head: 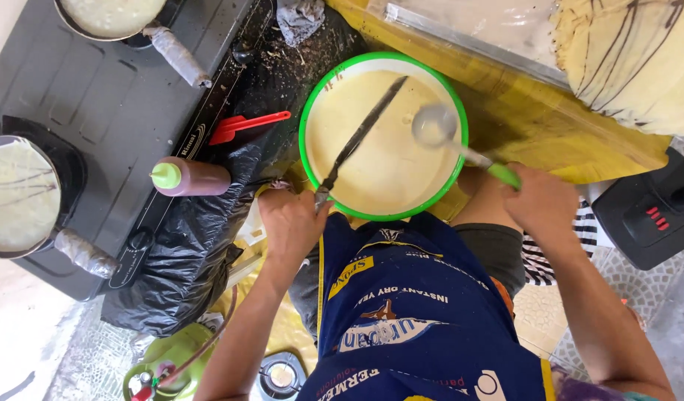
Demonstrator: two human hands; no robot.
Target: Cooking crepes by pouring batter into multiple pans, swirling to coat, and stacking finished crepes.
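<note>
Two bare hands at a round green-rimmed plastic basin [309, 111] of pale yellow batter, set between a black gas stove [97, 96] and a yellow tabletop [520, 126].

Left hand [290, 223] closed round the handle of a long thin dark-bladed spatula [360, 134], blade laid slantwise over the batter. Right hand [542, 199] wrapped round the green handle of a metal ladle [435, 125], bowl down at the batter surface.

Risks, as a judgement: batter dripping off ladle or blade onto the blue apron [409, 312] or black plastic sheet [186, 252]; basin tipping if pressed at the rim.

Both forearms reaching forward, wrists bent slightly inward.
</note>
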